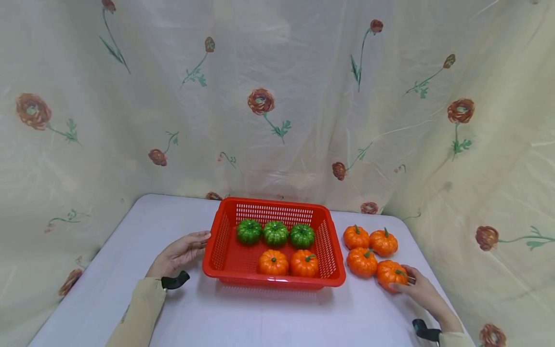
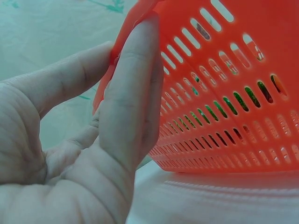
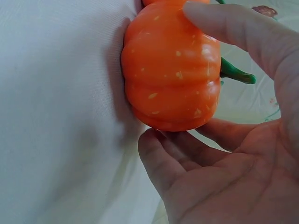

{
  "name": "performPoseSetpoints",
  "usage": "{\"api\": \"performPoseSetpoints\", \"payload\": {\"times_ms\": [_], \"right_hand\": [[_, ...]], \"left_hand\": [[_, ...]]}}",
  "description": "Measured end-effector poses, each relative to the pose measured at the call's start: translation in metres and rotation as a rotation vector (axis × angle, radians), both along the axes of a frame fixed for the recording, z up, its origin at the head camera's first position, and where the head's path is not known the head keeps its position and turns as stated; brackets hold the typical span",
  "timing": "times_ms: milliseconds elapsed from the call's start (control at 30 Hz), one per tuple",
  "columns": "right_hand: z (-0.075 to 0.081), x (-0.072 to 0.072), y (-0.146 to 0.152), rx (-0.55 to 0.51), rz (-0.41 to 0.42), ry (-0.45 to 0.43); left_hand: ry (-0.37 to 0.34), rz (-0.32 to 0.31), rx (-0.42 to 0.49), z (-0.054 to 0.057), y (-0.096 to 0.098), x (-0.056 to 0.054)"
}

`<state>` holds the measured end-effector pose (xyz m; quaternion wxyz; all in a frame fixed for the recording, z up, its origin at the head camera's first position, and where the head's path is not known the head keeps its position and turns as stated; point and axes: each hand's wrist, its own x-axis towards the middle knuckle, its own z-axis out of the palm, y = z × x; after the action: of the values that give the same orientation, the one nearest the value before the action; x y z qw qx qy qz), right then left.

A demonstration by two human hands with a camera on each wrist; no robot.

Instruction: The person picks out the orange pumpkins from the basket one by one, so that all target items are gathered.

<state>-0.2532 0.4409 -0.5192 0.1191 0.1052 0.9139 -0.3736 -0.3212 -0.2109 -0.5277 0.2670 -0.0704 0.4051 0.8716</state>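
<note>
My left hand (image 1: 184,250) pinches the left rim of a red plastic basket (image 1: 234,276), with the thumb on one side and fingers on the other in the left wrist view. Three green pumpkins (image 1: 275,234) lie in the basket's back half, and two orange pumpkins (image 1: 273,263) sit in front of them. Right of the basket, my right hand (image 1: 424,292) holds the nearest orange pumpkin (image 1: 390,275) of a small cluster. In the right wrist view its thumb presses the top side while the fingers curl at the opposite side; the green stem points away from the table.
Three more orange pumpkins (image 1: 362,262) stand close together between the basket and my right hand. All of it is on a white-covered table (image 1: 243,318). A flower-patterned curtain (image 1: 295,159) encloses the back and both sides.
</note>
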Motion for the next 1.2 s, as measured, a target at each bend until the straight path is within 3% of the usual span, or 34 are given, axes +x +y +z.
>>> {"api": "performPoseSetpoints", "payload": {"times_ms": [333,533,767,1033,1200], "right_hand": [[0.012,0.002,-0.004,-0.051,-0.016,-0.003],[0.026,-0.001,-0.007,-0.006,-0.011,0.073],[0.047,-0.006,-0.023,-0.049,0.077,0.205],[0.074,-0.022,-0.058,-0.044,0.162,0.230],[0.087,-0.034,-0.089,-0.071,0.242,0.288]], "left_hand": [[-0.017,-0.036,0.057,-0.001,0.000,0.000],[0.003,-0.013,-0.012,-0.001,-0.001,0.000],[-0.023,0.031,-0.068,0.001,-0.002,0.003],[-0.008,0.025,0.008,0.002,-0.002,0.003],[-0.026,0.036,-0.026,0.001,-0.001,0.002]]}}
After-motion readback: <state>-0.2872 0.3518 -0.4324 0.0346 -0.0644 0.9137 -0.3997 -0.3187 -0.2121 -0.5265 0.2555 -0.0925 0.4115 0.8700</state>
